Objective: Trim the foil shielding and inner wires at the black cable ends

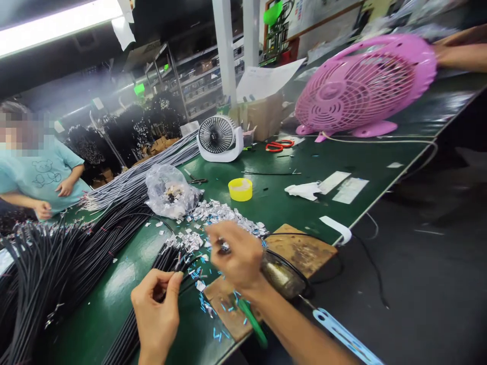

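My left hand (158, 306) pinches the end of a black cable (178, 263) between thumb and forefinger, low in the head view. To its right, my right hand (238, 256) is curled closed and slightly blurred; a small dark shape shows between its fingers, too unclear to name. Beneath the hands runs a bundle of black cables (127, 332). Silvery foil scraps (224, 213) and short blue wire bits (218, 334) litter the green table around them. A worn wooden board (224, 304) lies under my right forearm, with a green handle (253, 324) beside it.
Thick bundles of black cables (41, 284) and grey cables (133, 175) cover the left side. Beyond the scraps stand a plastic bag (169, 190), a yellow tape roll (240, 190), a white fan (218, 137), red-handled scissors (279, 146) and a pink fan (353, 91). Two other people are nearby.
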Demonstrator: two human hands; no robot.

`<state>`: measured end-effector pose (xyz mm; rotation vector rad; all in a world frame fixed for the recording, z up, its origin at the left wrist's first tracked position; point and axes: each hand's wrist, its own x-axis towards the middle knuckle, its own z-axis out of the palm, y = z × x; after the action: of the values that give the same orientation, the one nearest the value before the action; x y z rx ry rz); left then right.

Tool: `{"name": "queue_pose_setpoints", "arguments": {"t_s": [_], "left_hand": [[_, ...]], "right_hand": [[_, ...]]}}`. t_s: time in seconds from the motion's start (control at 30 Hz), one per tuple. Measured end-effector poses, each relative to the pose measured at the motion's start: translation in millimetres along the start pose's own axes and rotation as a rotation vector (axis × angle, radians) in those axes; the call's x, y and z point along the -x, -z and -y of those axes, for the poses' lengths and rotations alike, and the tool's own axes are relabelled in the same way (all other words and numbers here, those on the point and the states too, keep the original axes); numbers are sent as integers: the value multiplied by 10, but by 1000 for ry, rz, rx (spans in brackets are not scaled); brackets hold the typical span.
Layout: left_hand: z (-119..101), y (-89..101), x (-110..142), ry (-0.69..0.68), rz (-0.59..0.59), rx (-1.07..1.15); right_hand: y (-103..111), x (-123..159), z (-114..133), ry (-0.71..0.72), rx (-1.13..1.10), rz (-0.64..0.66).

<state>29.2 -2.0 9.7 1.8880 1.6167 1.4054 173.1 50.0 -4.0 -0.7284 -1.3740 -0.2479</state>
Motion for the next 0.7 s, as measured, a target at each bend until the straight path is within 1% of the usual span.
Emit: {"name": "queue_pose_setpoints", "arguments": {"t_s": [0.03,0.07,0.1,0.17,0.2,0.23,0.27,0.37,0.4,0.43,0.47,0.5,0.57,0.6,0.63,0.67,0.7], "left_hand": [[-11,7,-6,-10,-22,-8],[-20,15,-14,-29,-46,-18],[-26,23,-21,-53,-63,-33],[-21,35,-34,-95,-70,-67],[-11,39,-40,-108,-54,-81],[2,42,-45,-116,-25,-89],[14,44,-49,-121,8,-91],[30,43,-61,-153,90,-78],[25,39,-64,-164,98,-74],[14,32,-66,-171,91,-72],[0,24,-67,-179,73,-75],[-16,13,-67,-189,51,-80],[-47,-8,-66,-214,8,-100],[-59,-17,-65,-229,-9,-117],[-65,-24,-66,-243,-25,-137],[-66,-26,-69,-253,-40,-158],[-60,-25,-74,-267,-50,-177]], "right_hand": [[8,-23,-10,-122,36,-70],[6,-38,-7,-198,-20,-33],[-5,-43,9,-218,-123,79],[-45,-25,63,-212,-311,311],[-68,-7,91,-229,-376,384],[-88,13,116,-274,-441,436],[-104,31,134,-356,-518,473],[-116,59,162,-679,-841,586],[-110,58,167,-742,-904,606],[-100,54,171,-753,-900,602],[-87,47,174,-710,-830,565],[-72,38,174,-626,-715,505],[-41,20,152,-446,-471,335],[-26,10,130,-404,-385,238],[-14,1,101,-412,-328,134],[-6,-7,70,-484,-266,4],[-1,-14,43,-569,-220,-96]]}}
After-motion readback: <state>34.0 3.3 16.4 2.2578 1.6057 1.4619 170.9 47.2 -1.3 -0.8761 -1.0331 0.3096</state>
